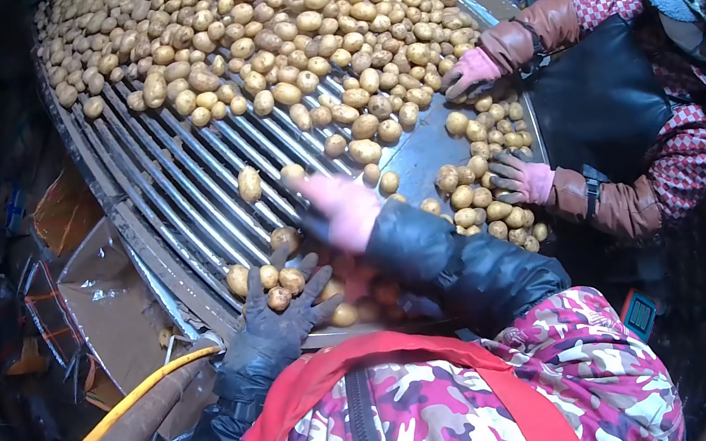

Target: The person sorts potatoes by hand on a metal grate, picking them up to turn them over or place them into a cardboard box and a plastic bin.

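On the roller grate [184,191], left hand [280,309] spread flat over potatoes [279,277], right hand [342,208] blurred, grip unclear.

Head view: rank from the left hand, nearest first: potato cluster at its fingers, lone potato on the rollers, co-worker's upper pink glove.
1. potato cluster, touching the left hand, at its fingers.
2. lone potato, up on the rollers.
3. upper pink glove, far right.

My left hand [280,309] wears a matt dark cloth glove; the potatoes [289,277] look dull-skinned on shiny smooth metal rollers [183,182].
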`<state>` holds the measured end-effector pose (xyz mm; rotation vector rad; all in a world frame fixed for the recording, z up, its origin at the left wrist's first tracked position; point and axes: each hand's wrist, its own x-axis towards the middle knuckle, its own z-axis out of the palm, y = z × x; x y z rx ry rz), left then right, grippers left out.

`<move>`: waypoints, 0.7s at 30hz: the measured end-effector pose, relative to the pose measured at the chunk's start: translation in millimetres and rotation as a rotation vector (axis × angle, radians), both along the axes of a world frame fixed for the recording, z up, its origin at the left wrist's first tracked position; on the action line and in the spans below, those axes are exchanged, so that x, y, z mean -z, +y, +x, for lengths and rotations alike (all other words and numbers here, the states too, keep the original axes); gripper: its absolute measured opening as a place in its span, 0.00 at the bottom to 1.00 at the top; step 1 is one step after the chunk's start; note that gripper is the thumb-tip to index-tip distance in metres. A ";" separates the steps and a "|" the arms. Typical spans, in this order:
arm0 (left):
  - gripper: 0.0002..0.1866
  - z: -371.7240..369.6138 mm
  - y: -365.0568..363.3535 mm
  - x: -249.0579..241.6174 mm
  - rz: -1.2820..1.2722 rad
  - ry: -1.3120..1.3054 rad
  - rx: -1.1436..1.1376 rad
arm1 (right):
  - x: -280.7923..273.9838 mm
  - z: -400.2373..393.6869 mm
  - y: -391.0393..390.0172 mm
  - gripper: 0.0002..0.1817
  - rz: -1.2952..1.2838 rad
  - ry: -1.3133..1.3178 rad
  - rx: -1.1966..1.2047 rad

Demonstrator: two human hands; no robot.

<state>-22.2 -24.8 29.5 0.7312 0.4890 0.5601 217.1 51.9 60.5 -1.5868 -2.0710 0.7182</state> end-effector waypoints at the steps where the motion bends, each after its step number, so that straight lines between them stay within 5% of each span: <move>1: 0.24 1.0 0.4 5.9 -0.344 -0.211 -0.095 | -10.6 -4.2 -12.3 0.33 -0.025 0.068 -0.125; 2: 0.27 -5.6 -4.0 43.9 -0.802 -0.494 -0.258 | -27.5 -9.7 -17.2 0.34 -0.050 0.138 -0.252; 4: 0.32 -5.9 -2.5 55.1 -0.744 -0.368 -0.259 | -31.2 3.7 9.8 0.33 0.085 0.124 -0.249; 5: 0.34 -0.2 2.9 33.9 -0.222 0.025 -0.090 | -31.1 16.4 28.8 0.31 0.110 0.081 -0.075; 7: 0.34 -0.8 11.2 10.8 -0.648 -0.311 -0.147 | -3.2 54.6 85.8 0.28 0.253 -0.180 0.171; 8: 0.34 -0.8 11.0 7.3 -0.675 -0.294 -0.167 | -9.7 70.4 105.4 0.32 0.029 -0.337 0.243; 10: 0.34 -3.1 9.7 -1.3 -0.734 -0.252 -0.200 | 30.3 104.9 115.9 0.33 0.024 -0.531 0.256; 16: 0.35 11.0 16.6 -40.7 -0.606 0.101 -0.220 | -20.7 125.4 74.6 0.28 -0.473 -0.466 0.016; 18: 0.36 9.5 17.3 -38.4 -0.797 0.016 -0.262 | -21.4 134.6 80.6 0.24 -0.441 -0.330 0.082; 21: 0.37 8.6 13.4 -33.9 -0.821 0.015 -0.300 | -21.0 121.8 112.2 0.29 -0.228 -0.425 0.264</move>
